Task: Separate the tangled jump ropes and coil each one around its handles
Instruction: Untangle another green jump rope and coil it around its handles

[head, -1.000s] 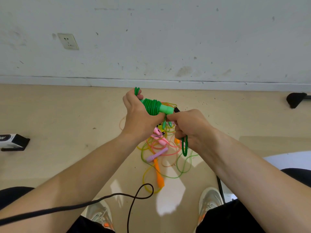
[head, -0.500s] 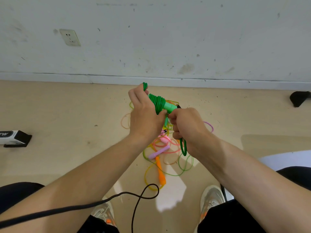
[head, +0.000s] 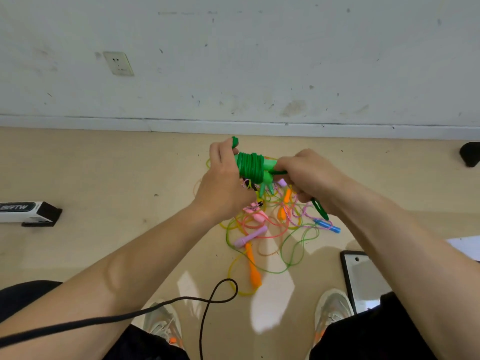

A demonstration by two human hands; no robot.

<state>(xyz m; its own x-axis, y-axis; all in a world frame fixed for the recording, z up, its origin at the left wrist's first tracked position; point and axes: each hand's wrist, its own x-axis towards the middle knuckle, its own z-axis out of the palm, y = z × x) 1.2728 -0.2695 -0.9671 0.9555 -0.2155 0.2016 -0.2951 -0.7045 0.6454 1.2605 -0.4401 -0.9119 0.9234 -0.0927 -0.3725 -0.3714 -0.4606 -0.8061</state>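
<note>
Left hand (head: 223,188) grips green rope (head: 250,166) (glossy coils); right hand (head: 311,178) grips its tail (head: 320,211).

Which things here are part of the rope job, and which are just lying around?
Job: green jump rope coiled round its handles, gripped by left hand and right hand; tangled pile of coloured ropes.
Lying about: black-and-white box; black cable; dark-framed glossy panel; white wall socket.

Only "BRTW" legible: pale letters in a dark oval on the white-and-black box (head: 28,213), left edge of the frame.
</note>
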